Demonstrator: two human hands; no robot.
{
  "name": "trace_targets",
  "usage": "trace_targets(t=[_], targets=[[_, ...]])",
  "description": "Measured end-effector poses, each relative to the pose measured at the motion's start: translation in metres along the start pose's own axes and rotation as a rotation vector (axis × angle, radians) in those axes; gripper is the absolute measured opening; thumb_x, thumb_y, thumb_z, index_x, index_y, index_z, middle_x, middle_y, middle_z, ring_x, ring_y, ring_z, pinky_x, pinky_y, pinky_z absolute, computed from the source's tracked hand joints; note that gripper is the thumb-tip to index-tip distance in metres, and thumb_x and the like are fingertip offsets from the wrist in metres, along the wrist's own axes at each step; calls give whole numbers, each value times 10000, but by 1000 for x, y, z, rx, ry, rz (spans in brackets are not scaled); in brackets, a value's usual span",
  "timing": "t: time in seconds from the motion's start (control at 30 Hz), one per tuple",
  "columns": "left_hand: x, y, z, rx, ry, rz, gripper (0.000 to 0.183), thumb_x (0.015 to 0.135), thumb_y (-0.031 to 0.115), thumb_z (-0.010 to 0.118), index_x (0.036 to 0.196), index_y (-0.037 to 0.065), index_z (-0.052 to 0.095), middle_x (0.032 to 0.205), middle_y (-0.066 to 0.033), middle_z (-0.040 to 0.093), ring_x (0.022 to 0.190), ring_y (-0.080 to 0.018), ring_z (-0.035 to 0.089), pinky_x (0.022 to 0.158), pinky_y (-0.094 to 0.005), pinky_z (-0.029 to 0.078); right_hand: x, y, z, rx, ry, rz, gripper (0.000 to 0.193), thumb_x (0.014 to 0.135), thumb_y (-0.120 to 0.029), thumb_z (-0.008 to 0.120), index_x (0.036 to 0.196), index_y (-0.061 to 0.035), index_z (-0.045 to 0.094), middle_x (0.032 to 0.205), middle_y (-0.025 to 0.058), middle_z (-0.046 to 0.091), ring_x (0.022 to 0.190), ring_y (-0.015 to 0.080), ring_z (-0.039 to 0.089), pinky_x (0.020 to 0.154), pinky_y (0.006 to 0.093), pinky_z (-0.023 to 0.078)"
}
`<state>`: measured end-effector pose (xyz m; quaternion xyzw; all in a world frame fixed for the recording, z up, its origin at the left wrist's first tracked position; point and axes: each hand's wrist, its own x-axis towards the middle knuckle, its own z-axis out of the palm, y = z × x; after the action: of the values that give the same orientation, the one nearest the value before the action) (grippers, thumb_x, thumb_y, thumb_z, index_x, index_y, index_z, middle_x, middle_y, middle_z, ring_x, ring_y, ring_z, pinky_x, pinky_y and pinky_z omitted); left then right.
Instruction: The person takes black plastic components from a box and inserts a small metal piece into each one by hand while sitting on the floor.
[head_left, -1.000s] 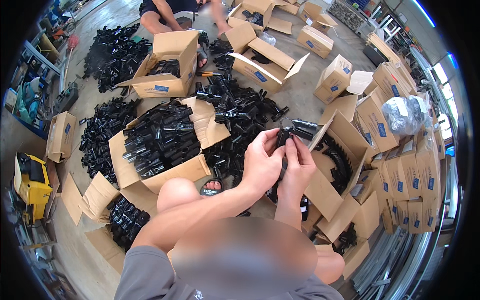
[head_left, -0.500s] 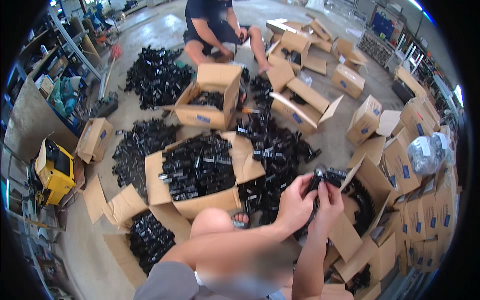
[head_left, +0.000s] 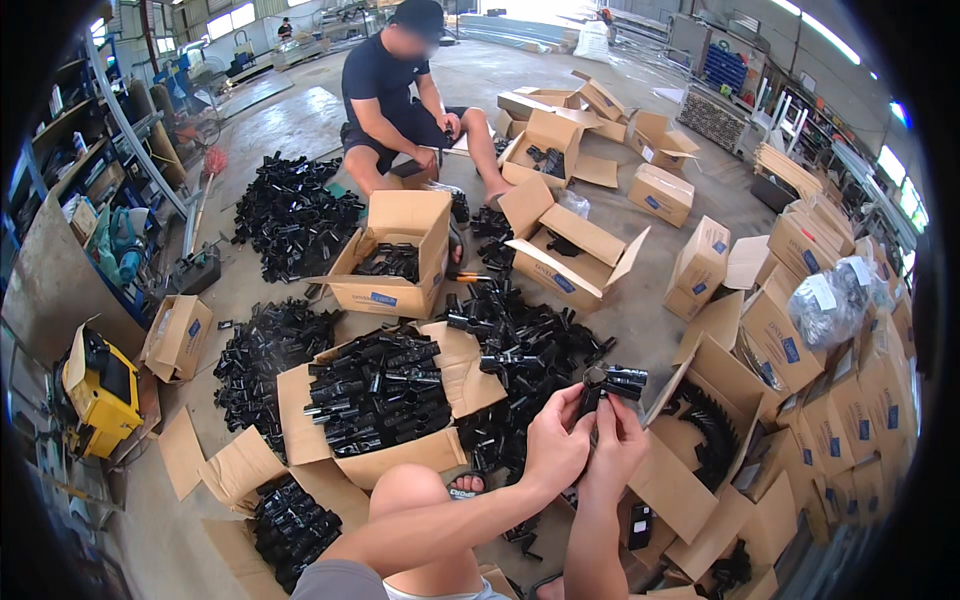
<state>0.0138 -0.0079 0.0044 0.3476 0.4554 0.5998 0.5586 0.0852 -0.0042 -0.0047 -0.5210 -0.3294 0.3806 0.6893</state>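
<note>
Both hands meet in front of me, at the right of the middle, around a black tubular fitting [head_left: 622,380]. My left hand [head_left: 556,432] has its thumb and fingers closed on the fitting's left side, near a round open end. My right hand [head_left: 612,436] pinches the piece from below and the right. The fingers hide part of it. Below and left of them, a pile of similar black fittings [head_left: 520,345] lies on the floor. An open cardboard box [head_left: 395,460] at my knee holds rows of such parts. Another open box [head_left: 668,485] beside my right hand holds curved, stacked black pieces.
A person [head_left: 395,110] in dark clothes sits across, behind an open box [head_left: 385,297]. More loose black parts [head_left: 295,220] lie at the far left. Stacked cartons [head_left: 840,400] line the right side, with a clear plastic bag [head_left: 830,305] on them. A yellow-black case [head_left: 103,390] stands left.
The view has tilted up, bringing more of the seated person and the far hall into sight. My hands appear lower and further left, still on the black fitting, which has turned slightly.
</note>
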Motion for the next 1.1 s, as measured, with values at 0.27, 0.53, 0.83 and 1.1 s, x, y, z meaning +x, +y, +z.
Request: trace_targets(t=[0.27, 0.53, 0.83, 1.1], targets=[[-5, -6, 5, -68, 10, -80, 428, 947, -50, 648, 1357, -98, 533, 1322, -198, 666, 1218, -207, 654, 1039, -310, 512, 4, -3, -10, -50, -1, 39, 133, 936, -51, 743, 1035, 36, 720, 965, 53, 730, 875, 101, 650, 791, 253, 501], [0, -5, 1, -9, 13, -47, 433, 942, -44, 658, 1356, -87, 539, 1306, -183, 675, 1220, -189, 649, 1029, -304, 515, 8, 3, -10, 47, -20, 109, 84, 928, -65, 766, 924, 0, 712, 931, 24, 718, 859, 84, 637, 773, 239, 487], [-4, 9, 5, 77, -63, 37, 437, 942, -82, 632, 1367, -89, 534, 1332, -180, 648, 1266, -203, 615, 1062, -322, 511, 7, 3, -15, 265, -59, 188, 168, 951, -63, 733, 1104, 1, 706, 1045, 46, 724, 928, 97, 643, 788, 240, 488], [-10, 14, 7, 194, -86, 176, 468, 946, -80, 624, 1405, -60, 540, 1333, -199, 658, 1250, -200, 624, 1042, -322, 520, 3, -3, -18, 450, -61, 281, 164, 985, -29, 671, 1146, -1, 681, 1071, 45, 709, 943, 110, 646, 827, 259, 517]])
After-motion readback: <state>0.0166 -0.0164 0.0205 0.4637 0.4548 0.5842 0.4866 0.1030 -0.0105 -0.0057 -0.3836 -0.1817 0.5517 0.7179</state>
